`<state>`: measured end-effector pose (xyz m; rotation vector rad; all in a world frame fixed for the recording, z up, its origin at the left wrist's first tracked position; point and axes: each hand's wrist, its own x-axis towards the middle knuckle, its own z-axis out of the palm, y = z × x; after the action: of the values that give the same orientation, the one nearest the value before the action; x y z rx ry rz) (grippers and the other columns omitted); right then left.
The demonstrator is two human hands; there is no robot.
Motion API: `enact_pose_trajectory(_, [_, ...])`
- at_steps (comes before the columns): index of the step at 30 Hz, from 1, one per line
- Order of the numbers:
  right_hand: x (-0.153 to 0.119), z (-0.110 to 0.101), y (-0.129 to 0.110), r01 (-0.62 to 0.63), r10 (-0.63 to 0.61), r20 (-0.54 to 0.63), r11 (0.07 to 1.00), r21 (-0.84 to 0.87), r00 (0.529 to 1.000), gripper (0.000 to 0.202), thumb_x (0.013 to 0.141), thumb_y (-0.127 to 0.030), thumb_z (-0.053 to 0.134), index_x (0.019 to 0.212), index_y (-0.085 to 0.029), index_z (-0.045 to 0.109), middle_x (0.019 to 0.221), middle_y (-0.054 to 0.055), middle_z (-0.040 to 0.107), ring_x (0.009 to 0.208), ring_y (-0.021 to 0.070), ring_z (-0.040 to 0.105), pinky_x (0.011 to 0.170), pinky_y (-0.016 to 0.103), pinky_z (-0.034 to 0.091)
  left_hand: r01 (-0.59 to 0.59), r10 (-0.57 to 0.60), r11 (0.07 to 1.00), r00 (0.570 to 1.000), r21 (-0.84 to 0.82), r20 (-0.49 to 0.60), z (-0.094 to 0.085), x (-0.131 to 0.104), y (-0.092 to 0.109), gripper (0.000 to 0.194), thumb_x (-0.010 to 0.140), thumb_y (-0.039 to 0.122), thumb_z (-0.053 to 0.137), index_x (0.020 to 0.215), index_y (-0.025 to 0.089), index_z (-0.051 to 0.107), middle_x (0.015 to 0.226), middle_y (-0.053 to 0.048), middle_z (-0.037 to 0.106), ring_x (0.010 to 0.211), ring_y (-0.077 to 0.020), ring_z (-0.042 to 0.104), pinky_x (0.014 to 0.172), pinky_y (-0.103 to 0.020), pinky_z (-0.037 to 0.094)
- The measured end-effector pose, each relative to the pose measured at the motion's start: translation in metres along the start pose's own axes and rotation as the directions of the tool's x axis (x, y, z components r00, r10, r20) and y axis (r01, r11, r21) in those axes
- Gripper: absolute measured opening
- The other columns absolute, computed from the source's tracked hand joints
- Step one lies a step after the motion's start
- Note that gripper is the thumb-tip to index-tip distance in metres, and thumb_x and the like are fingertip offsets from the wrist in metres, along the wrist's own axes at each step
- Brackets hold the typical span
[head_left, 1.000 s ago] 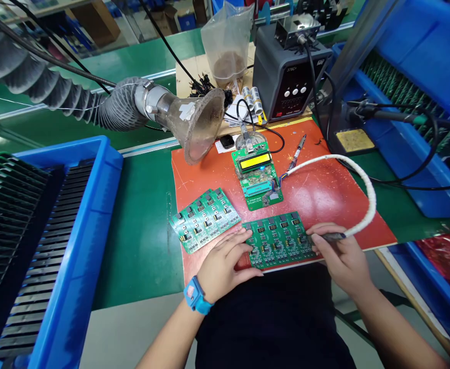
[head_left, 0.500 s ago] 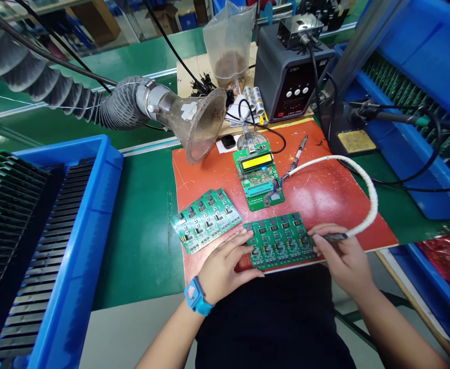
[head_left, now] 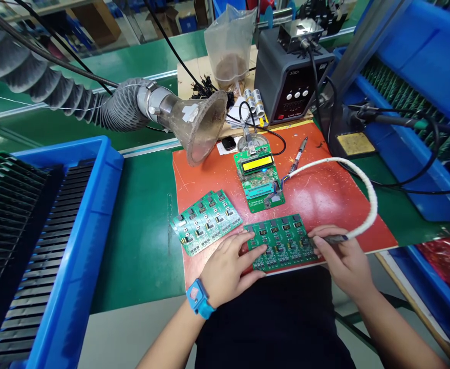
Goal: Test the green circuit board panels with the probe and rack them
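Note:
A green circuit board panel [head_left: 282, 243] with a row of small digit displays lies at the front edge of the orange mat. My left hand [head_left: 228, 264] rests on its left end, fingers spread and index finger reaching onto the board. In my right hand [head_left: 342, 259] is a dark pen-like probe [head_left: 334, 239], pinched at the board's right end; its tip is hidden by my fingers. A white sleeved cable [head_left: 370, 195] loops from the probe to a green programmer board [head_left: 261, 189] with a lit yellow screen. Overlapping circuit board panels [head_left: 209, 220] lie left of my board.
A blue bin [head_left: 104, 205] holding upright boards stands at left. Above the orange mat [head_left: 324, 189] hangs a fume extractor funnel [head_left: 205, 128]. Behind are a soldering station [head_left: 292, 77] and plastic bag [head_left: 228, 46]. A marker pen [head_left: 298, 154] lies on the mat; more blue bins [head_left: 424, 205] are at right.
My left index finger has moved right, farther onto the board. My right hand and the probe stay at the board's right end.

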<state>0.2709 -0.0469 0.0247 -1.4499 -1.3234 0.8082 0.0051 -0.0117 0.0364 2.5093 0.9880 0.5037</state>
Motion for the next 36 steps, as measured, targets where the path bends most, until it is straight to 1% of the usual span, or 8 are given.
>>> enact_pose_trajectory(9, [0.0,-0.001,0.0,0.0,0.0,0.003,1.0,-0.018,1.0,0.01,0.096,-0.03,0.057,0.094,-0.02,0.059,0.096,0.006,0.06,0.063,0.0112,0.058,0.056,0.021,0.056,-0.001,0.001,1.0,1.0,0.0,-0.023,0.004,-0.002,-0.002,0.046,0.09,0.048,0.058,0.128,0.023,0.056,0.133,-0.014,0.052,0.115,-0.0286,0.057,0.094,-0.045,0.054])
enact_pose_trajectory(16, [0.0,0.0,0.002,0.005,-0.005,-0.004,1.0,-0.001,1.0,0.011,0.096,-0.031,0.058,0.094,-0.02,0.059,0.096,0.007,0.061,0.068,0.0128,0.06,0.055,0.021,0.056,0.009,-0.01,0.999,1.0,-0.031,-0.023,0.004,-0.003,-0.003,0.046,0.09,0.049,0.059,0.128,0.023,0.056,0.134,-0.013,0.053,0.121,-0.0292,0.054,0.097,-0.045,0.052])
enact_pose_trajectory(20, [0.0,0.001,0.002,0.019,-0.019,-0.004,1.0,-0.001,1.0,0.01,0.095,-0.03,0.058,0.094,-0.02,0.059,0.095,0.007,0.06,0.067,0.0125,0.059,0.055,0.021,0.056,0.011,-0.013,0.998,0.999,-0.056,-0.036,0.003,-0.003,-0.003,0.06,0.085,0.054,0.063,0.133,0.019,0.051,0.134,-0.015,0.053,0.123,-0.0301,0.053,0.099,-0.046,0.051])
enact_pose_trajectory(23, [0.0,0.001,0.001,0.029,-0.029,-0.01,1.0,-0.005,1.0,0.009,0.095,-0.03,0.058,0.094,-0.021,0.059,0.095,0.006,0.061,0.071,0.014,0.061,0.056,0.021,0.056,0.008,-0.011,0.998,0.999,-0.058,-0.047,0.004,-0.003,-0.004,0.068,0.083,0.057,0.065,0.136,0.017,0.047,0.133,-0.016,0.054,0.123,-0.0303,0.054,0.099,-0.046,0.051])
enact_pose_trajectory(25, [0.0,0.001,-0.001,0.027,-0.027,-0.017,1.0,-0.014,0.999,0.01,0.095,-0.031,0.059,0.093,-0.021,0.06,0.094,0.006,0.061,0.073,0.0149,0.061,0.057,0.022,0.055,0.0,-0.003,0.999,0.999,-0.055,-0.049,0.005,-0.003,-0.005,0.068,0.083,0.056,0.065,0.136,0.018,0.047,0.133,-0.016,0.055,0.123,-0.0302,0.054,0.099,-0.046,0.051])
enact_pose_trajectory(30, [0.001,-0.001,-0.007,-0.021,0.022,-0.037,1.0,0.021,0.999,0.011,0.093,-0.032,0.062,0.093,-0.021,0.061,0.089,0.005,0.065,0.063,0.0134,0.06,0.055,0.024,0.055,-0.012,0.009,0.999,0.999,-0.053,-0.049,0.006,-0.003,-0.007,0.064,0.086,0.051,0.064,0.137,0.018,0.045,0.133,-0.017,0.054,0.124,-0.0309,0.053,0.099,-0.047,0.052])
enact_pose_trajectory(34, [-0.002,0.001,-0.013,-0.003,0.008,-0.093,0.998,0.06,0.996,0.005,0.091,-0.026,0.064,0.093,-0.022,0.062,0.091,0.005,0.065,0.069,0.0142,0.062,0.057,0.023,0.054,-0.016,0.013,0.998,0.999,-0.064,-0.051,0.006,-0.003,-0.007,0.064,0.086,0.05,0.065,0.137,0.018,0.044,0.134,-0.017,0.053,0.124,-0.0311,0.053,0.099,-0.047,0.052])
enact_pose_trajectory(36, [-0.004,0.005,-0.015,0.017,-0.011,-0.098,0.998,0.058,0.995,0.002,0.091,-0.023,0.063,0.093,-0.022,0.062,0.092,0.004,0.065,0.073,0.015,0.063,0.058,0.023,0.054,-0.019,0.016,0.998,0.998,-0.064,-0.054,0.006,-0.003,-0.006,0.064,0.086,0.05,0.065,0.137,0.018,0.045,0.134,-0.017,0.053,0.124,-0.0311,0.053,0.099,-0.048,0.052])
